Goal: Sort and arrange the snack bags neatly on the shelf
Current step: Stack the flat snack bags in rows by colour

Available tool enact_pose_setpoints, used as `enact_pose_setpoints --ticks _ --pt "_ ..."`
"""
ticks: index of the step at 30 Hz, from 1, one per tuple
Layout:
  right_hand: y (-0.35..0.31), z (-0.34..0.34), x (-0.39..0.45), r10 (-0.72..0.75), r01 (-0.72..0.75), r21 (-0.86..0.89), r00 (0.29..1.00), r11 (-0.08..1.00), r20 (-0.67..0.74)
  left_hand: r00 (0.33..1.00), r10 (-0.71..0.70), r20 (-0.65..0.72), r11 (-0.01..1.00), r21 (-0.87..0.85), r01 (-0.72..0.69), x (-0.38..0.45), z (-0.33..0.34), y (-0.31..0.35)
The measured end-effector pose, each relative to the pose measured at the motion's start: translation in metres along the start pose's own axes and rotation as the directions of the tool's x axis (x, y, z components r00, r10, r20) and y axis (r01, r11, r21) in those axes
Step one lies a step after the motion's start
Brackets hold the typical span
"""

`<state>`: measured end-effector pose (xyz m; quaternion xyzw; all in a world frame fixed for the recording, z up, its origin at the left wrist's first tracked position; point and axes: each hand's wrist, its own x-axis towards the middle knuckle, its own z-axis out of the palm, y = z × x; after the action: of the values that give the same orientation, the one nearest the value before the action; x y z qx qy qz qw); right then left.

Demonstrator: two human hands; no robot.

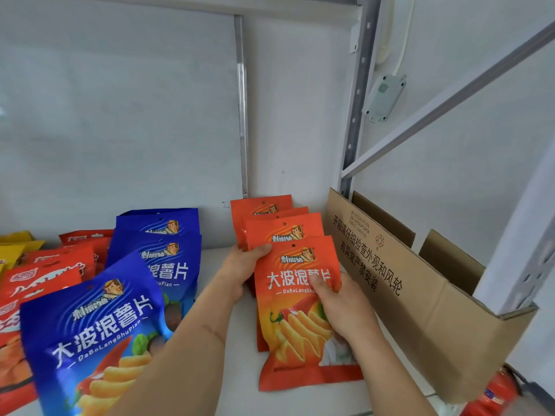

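A row of orange chip bags stands on the white shelf [216,265], the front orange bag [295,331] nearest to me. My left hand [244,267] grips the left edge of the orange bags behind it [285,228], thumb on top. My right hand [339,304] holds the front bag at its right side, thumb pressed on the printed face. Three blue chip bags [90,334] stand in a row to the left, overlapping front to back.
Red bags [45,274] and yellow bags [15,244] crowd the far left. An open cardboard box [420,295] sits right of the orange row against the shelf's grey upright [357,94]. A red fire extinguisher [492,394] shows below the box.
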<state>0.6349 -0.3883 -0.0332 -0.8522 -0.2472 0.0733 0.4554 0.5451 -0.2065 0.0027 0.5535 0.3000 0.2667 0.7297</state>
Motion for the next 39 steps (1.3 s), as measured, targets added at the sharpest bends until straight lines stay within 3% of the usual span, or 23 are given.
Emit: enact_pose_setpoints --ticks 7,15,28,39 --pt "-0.008 -0.012 0.022 0.003 -0.003 0.003 0.999 1.0 0.038 0.993 0.097 -0.075 0.993 0.078 -0.091 -0.012 0.006 -0.003" --pt "-0.014 0.001 0.043 -0.08 0.073 0.084 0.993 0.994 0.082 0.985 0.125 -0.121 0.991 0.056 -0.119 -0.013 0.021 -0.026" --pt "-0.001 0.017 0.07 -0.059 0.063 0.17 0.998 0.983 -0.029 0.933 0.287 -0.216 0.936 0.271 -0.225 0.031 0.034 -0.041" --pt "-0.009 -0.018 0.038 -0.082 0.082 0.018 0.997 0.996 -0.009 0.942 0.259 -0.214 0.918 0.357 -0.172 0.027 0.033 -0.034"
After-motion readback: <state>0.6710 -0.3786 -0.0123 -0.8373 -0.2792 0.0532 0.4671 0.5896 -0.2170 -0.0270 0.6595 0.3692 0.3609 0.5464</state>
